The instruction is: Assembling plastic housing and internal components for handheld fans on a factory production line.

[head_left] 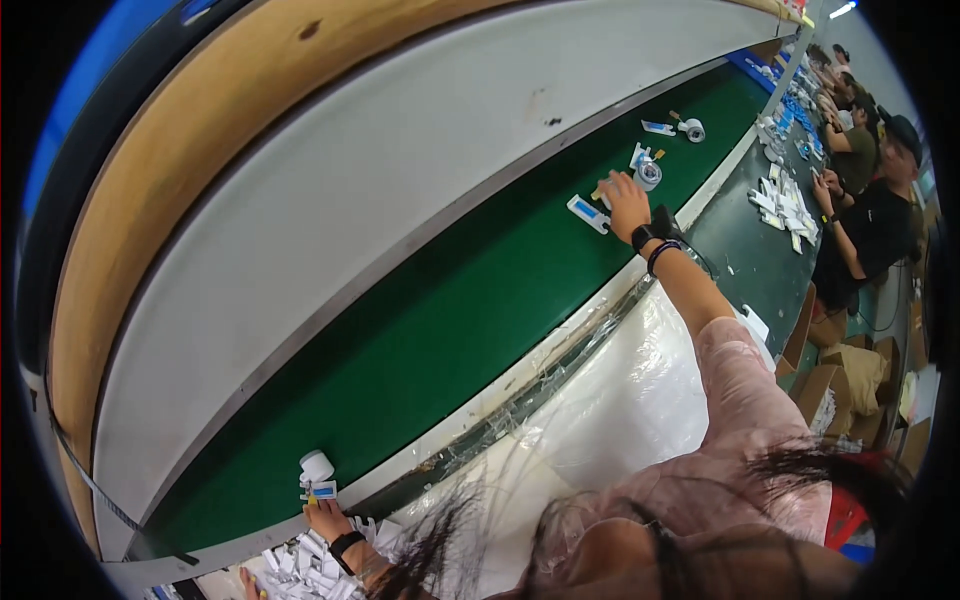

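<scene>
Reaching over green belt (420, 340): right hand (628, 207), beside blue-and-white piece (587, 213); left hand (326, 521), near white cylindrical part (316, 466). Whether either pinches anything cannot be told.

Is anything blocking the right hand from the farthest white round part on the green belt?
Yes: another white round part, with a small yellow piece beside it, lies on the green belt between the right hand and the farthest one.
</scene>
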Action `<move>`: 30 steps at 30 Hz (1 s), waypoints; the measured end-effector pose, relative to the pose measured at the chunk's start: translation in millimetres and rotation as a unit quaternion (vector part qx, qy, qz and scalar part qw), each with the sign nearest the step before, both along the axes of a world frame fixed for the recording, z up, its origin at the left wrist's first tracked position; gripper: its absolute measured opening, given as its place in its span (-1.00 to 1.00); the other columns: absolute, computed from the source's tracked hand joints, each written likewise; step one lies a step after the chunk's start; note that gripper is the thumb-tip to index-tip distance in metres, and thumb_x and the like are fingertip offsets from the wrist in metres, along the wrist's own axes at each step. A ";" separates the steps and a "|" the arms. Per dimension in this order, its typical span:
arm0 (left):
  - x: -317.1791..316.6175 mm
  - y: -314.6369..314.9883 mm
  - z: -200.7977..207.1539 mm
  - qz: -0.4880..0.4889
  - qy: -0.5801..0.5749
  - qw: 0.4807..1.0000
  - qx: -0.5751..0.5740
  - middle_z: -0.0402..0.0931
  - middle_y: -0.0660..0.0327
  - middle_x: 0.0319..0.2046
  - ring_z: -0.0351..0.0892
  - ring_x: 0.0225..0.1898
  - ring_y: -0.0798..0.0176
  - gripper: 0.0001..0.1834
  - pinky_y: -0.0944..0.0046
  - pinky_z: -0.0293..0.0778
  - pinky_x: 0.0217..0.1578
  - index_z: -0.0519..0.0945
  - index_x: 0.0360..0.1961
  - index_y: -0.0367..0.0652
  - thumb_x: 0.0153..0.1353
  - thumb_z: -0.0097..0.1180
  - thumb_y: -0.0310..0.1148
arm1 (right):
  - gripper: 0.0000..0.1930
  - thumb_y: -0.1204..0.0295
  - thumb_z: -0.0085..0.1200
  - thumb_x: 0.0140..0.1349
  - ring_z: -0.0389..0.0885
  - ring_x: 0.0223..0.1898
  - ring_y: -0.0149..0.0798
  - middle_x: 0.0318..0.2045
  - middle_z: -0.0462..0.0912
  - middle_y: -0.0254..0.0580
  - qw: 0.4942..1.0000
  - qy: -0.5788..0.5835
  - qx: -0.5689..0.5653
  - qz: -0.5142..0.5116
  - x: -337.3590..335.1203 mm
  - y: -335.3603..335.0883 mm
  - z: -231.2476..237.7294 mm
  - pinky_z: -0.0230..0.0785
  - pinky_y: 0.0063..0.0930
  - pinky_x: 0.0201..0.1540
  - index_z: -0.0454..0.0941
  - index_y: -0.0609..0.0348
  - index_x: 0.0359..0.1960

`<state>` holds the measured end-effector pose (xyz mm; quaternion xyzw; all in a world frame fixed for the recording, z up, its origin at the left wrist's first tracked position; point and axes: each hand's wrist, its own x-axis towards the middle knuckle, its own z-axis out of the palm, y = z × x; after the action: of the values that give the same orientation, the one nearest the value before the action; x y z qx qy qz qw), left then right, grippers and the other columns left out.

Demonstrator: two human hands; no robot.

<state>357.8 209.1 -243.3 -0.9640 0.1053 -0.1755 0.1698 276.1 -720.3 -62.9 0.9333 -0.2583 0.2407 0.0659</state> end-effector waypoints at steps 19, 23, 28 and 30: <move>-9.8 -45.5 -6.2 0.154 -0.099 0.969 -0.168 0.21 -0.12 0.23 0.24 0.22 -0.06 -0.35 0.07 0.15 0.22 0.28 0.21 -0.32 0.04 0.15 -0.55 | -0.75 0.31 0.12 0.23 0.42 -0.62 -0.57 -0.66 0.54 -0.40 0.778 -0.073 0.596 0.186 -50.4 135.2 30.3 0.22 -0.62 -0.57 0.46 0.16 -0.54; -88.1 -287.0 165.8 -0.144 0.237 0.708 -0.649 0.15 0.07 0.29 0.14 0.29 0.06 -0.28 0.11 0.13 0.23 0.23 0.25 -0.29 0.04 0.21 -0.42 | -0.80 0.33 0.11 0.25 0.43 -0.61 -0.61 -0.65 0.54 -0.45 0.675 0.033 0.703 0.223 -114.4 187.9 35.9 0.24 -0.68 -0.54 0.48 0.14 -0.47; -195.9 -391.6 238.5 -0.330 0.387 0.671 -0.540 0.28 0.02 0.17 0.26 0.20 0.16 -0.14 0.22 0.23 0.18 0.14 0.29 -0.27 -0.05 0.32 -0.53 | -0.80 0.30 0.08 0.27 0.43 -0.58 -0.59 -0.61 0.52 -0.43 0.504 0.179 0.781 0.323 -164.7 302.4 67.8 0.28 -0.67 -0.52 0.51 0.19 -0.39; -227.4 -402.1 238.9 -0.249 0.486 0.562 -0.621 0.32 0.05 0.13 0.32 0.14 0.19 -0.17 0.24 0.27 0.13 0.16 0.28 -0.27 -0.03 0.30 -0.53 | -0.83 0.33 0.04 0.30 0.47 -0.56 -0.60 -0.60 0.54 -0.40 0.430 0.218 0.798 0.363 -179.7 326.1 67.3 0.29 -0.70 -0.46 0.50 0.17 -0.33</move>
<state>130.4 -193.0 -4.5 -0.7067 0.2728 0.2621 -0.5979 96.5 -394.2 4.4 0.6000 0.0496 -0.2817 -0.7472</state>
